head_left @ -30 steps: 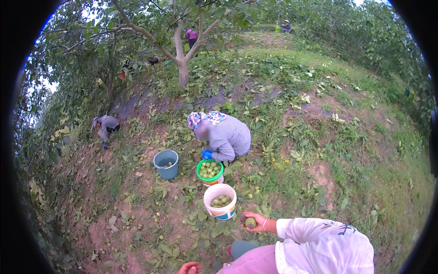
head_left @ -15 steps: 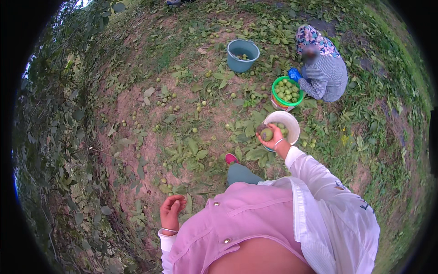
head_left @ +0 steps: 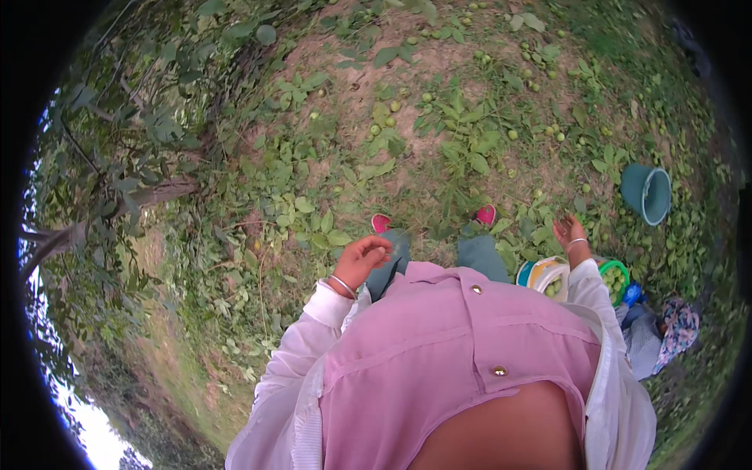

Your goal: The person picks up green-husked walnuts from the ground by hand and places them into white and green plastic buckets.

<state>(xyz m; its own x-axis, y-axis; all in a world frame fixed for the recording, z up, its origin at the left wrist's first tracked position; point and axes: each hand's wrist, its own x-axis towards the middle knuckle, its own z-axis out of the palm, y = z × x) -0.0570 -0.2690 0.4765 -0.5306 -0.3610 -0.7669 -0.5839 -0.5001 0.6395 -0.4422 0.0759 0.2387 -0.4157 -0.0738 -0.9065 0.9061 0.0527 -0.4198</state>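
My left hand hangs in front of my left thigh, its fingers loosely curled and nothing visible in them. To the right, my right hand is held out over the leafy ground, fingers apart and no fruit seen in it. Just below it stands a white bucket with a coloured label, holding green round fruits that look like walnuts in their husks. Beside that, partly behind my right forearm, is a green-rimmed bucket filled with similar fruits.
A person in a floral head covering crouches at the right by the buckets, wearing a blue glove. A teal bucket stands farther off. Fallen fruits and leafy twigs litter the ground. A tree trunk is at left.
My view has swung left, so the buckets and the crouching person now appear far right. My right hand no longer shows the fruits it held over the white bucket.
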